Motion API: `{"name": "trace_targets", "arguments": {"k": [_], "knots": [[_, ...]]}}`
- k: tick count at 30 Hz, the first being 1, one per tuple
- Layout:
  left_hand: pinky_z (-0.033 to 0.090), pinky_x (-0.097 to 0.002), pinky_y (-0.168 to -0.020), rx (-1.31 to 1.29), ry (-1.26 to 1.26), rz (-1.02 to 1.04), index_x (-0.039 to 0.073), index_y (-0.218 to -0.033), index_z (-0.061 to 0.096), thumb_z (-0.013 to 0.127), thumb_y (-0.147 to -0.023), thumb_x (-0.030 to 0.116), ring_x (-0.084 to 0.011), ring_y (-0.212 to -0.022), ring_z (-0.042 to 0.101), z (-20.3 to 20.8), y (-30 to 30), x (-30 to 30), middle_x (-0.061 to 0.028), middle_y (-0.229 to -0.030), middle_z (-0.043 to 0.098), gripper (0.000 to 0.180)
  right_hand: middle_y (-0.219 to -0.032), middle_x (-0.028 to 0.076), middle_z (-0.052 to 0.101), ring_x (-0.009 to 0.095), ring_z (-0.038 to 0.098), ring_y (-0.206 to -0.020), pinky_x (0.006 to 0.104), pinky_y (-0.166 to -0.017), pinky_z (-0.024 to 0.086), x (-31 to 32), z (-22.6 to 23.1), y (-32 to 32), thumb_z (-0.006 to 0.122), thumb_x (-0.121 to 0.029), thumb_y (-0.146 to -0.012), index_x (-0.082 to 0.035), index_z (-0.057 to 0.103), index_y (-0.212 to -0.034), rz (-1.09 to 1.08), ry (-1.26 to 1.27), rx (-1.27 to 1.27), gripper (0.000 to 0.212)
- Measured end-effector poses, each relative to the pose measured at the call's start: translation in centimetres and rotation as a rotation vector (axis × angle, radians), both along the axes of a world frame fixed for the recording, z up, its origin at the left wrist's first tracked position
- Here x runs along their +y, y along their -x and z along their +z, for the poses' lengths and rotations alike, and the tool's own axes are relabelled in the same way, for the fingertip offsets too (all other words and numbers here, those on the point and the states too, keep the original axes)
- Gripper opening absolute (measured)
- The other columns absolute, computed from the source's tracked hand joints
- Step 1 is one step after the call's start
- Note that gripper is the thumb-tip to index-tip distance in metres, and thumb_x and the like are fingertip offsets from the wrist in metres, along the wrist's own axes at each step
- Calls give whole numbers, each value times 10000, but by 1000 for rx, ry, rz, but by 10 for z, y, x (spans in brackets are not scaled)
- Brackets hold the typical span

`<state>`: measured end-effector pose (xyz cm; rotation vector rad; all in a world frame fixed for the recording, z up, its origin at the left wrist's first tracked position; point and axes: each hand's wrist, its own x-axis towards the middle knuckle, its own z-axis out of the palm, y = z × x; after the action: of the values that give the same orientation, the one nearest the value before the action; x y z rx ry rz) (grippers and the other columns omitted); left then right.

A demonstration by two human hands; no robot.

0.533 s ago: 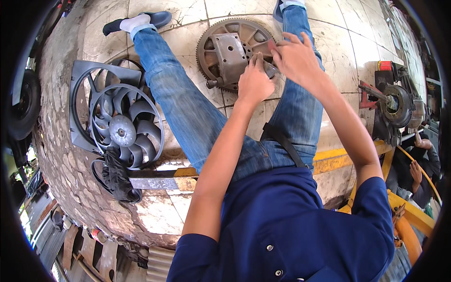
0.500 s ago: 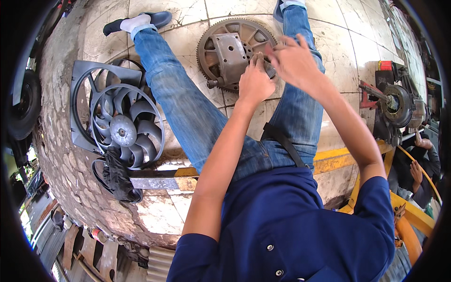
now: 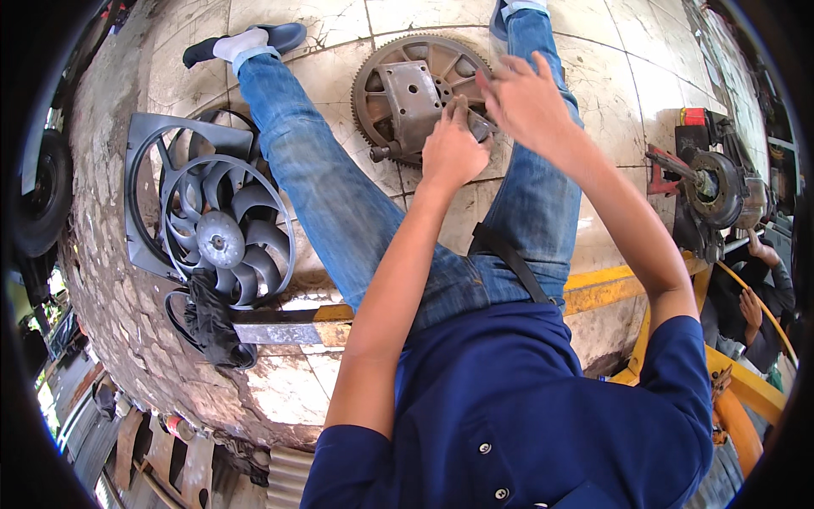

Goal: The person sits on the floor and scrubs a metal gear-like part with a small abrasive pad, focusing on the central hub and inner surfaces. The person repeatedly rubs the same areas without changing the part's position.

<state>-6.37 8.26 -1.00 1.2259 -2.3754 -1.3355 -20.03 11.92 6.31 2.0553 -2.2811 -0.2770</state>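
Observation:
A blocky grey metal housing with a holed flat face lies on a round toothed flywheel on the floor between my legs. A stubby shaft end sticks out at the housing's lower left. My left hand grips the housing's right end, its fingers together along the metal. Just to the right, my right hand hovers with its fingers apart and partly blurred. Nothing shows in it. The left palm hides part of the housing's right end.
A radiator fan in its shroud lies at left, with black cloth beside it. A yellow metal frame runs behind my legs. At right stands a machine part with a round drum; another person's hand shows beyond.
My right hand has shifted slightly, its fingers still spread. The left hand stays at the housing. The whole view has moved a little.

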Motion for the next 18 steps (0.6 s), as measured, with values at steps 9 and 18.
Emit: {"name": "trace_targets", "arguments": {"k": [9, 18], "knots": [[445, -442, -1014, 15, 16, -10, 18, -1436, 362, 696, -786, 314, -350, -1292, 461, -5, -3, 5, -173, -1471, 396, 789, -1220, 53, 623, 251, 480, -1263, 588, -1055, 317, 15, -10, -5, 517, -266, -947, -148, 663, -1197, 182, 111, -65, 312], [465, -449, -988, 51, -39, -8, 34, -1443, 358, 686, -780, 309, -353, -1254, 500, 3, -4, 4, -146, -1468, 404, 789, -1241, 92, 608, 274, 447, -1298, 588, -1075, 282, 19, -3, -10, 447, -271, -987, -117, 627, -1229, 103, 58, -145, 339]]}}
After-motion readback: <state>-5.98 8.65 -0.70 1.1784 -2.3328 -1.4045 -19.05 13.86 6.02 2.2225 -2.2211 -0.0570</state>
